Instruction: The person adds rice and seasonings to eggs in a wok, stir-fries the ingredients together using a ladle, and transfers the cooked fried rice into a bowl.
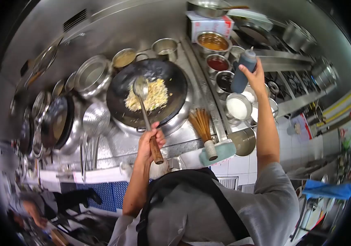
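Steel counter [119, 144]; black wok [122, 80], yellow-flecked pale rice [155, 96]; left hand [150, 142] clamped on ladle [141, 87], right hand [256, 79] on dark bottle [243, 74].

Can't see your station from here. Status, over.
Left hand gripping ladle, its head at the rice in the wok. Right hand holding dark bottle, away from wok. Brush beside wok, not blocking.
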Motion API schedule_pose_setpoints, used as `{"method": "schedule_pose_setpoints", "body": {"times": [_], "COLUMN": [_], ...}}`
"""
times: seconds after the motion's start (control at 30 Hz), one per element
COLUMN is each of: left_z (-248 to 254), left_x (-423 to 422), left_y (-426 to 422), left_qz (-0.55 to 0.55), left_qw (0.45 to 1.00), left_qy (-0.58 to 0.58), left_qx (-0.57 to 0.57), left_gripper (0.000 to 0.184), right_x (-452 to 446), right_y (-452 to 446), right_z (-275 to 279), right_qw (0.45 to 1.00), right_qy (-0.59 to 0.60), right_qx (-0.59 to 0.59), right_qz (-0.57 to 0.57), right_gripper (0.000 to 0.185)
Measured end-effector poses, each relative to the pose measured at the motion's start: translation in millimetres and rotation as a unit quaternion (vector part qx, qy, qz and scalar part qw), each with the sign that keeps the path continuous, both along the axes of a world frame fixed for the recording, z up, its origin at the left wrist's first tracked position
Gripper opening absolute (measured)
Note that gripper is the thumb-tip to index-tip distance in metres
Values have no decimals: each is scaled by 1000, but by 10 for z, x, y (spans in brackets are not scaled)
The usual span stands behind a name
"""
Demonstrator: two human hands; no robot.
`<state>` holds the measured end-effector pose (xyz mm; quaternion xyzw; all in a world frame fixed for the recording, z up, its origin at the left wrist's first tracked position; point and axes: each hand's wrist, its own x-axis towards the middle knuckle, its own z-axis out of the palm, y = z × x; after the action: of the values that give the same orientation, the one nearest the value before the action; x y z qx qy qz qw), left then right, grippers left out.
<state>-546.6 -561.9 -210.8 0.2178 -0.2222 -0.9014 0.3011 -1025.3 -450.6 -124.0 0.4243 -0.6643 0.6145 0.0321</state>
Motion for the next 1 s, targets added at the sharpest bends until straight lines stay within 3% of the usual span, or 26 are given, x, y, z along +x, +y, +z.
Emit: {"method": "schedule_pose_setpoints", "body": {"times": [0.03, 0.13, 0.23, 0.47, 0.53, 0.6, 0.67, 0.7, 0.73, 0.77, 0.8, 0.83, 0.87, 0.9, 0.97, 1.0], "left_z": [-175, -110, -107, -18, 41, 110, 227, 285, 354, 302, 151, -35, -264, -305, -365, -471], "left_x": [-32, -132, -219, -474, -518, -528, -605, -612, -626, -592, -547, -461, -320, -227, -69, -7], "left_y": [-62, 43, 149, 224, 250, 250, 200, 203, 171, 115, 11, -97, -295, -419, -558, -629], "left_qz": [17, 11, 7, 29, 35, 29, 11, 2, -28, -26, -23, -19, 73, 96, 144, 66], "left_qw": [997, 998, 999, 999, 999, 999, 1000, 999, 997, 981, 939, 872, 715, 650, 507, 537], "left_qy": [-71, -53, -35, -24, -24, -6, -14, -19, -65, -147, -222, -291, -307, -368, -483, -523], "left_qx": [-22, -6, 5, 4, 7, 16, 24, 32, 15, -124, -262, -394, -624, -657, -699, -659], "left_gripper": [30, 29, 24, 26, 27, 30, 32, 34, 33, 31, 30, 30, 31, 32, 34, 37], "right_x": [-186, -828, -1323, -1889, -1722, -1423, -135, 585, 1121, 1687, 2112, 2418, 2611, 2779, 2935, 3012], "right_y": [91, 249, 247, 112, 108, 83, 78, 113, 60, 1, -71, -329, -675, -888, -1272, -1280], "right_z": [47, -31, -325, -1393, -1368, -1359, -781, -571, -613, -457, -355, -447, -625, -645, -503, -164], "right_qw": [999, 969, 950, 964, 951, 931, 988, 994, 971, 951, 931, 917, 895, 905, 923, 922], "right_qy": [10, 75, 57, -41, -80, 146, 119, 25, 33, 62, 47, 72, 43, -82, -112, -156], "right_qx": [-7, 17, 7, 89, 124, 76, 34, 70, 68, 27, 74, -36, -125, -53, -121, -130], "right_qz": [-48, -233, -306, -249, -271, -325, -94, 84, 225, 302, 353, 390, 425, 414, 348, 331], "right_gripper": [74, 77, 80, 81, 87, 92, 102, 110, 113, 112, 88, 47, 17, 21, 30, 32]}}
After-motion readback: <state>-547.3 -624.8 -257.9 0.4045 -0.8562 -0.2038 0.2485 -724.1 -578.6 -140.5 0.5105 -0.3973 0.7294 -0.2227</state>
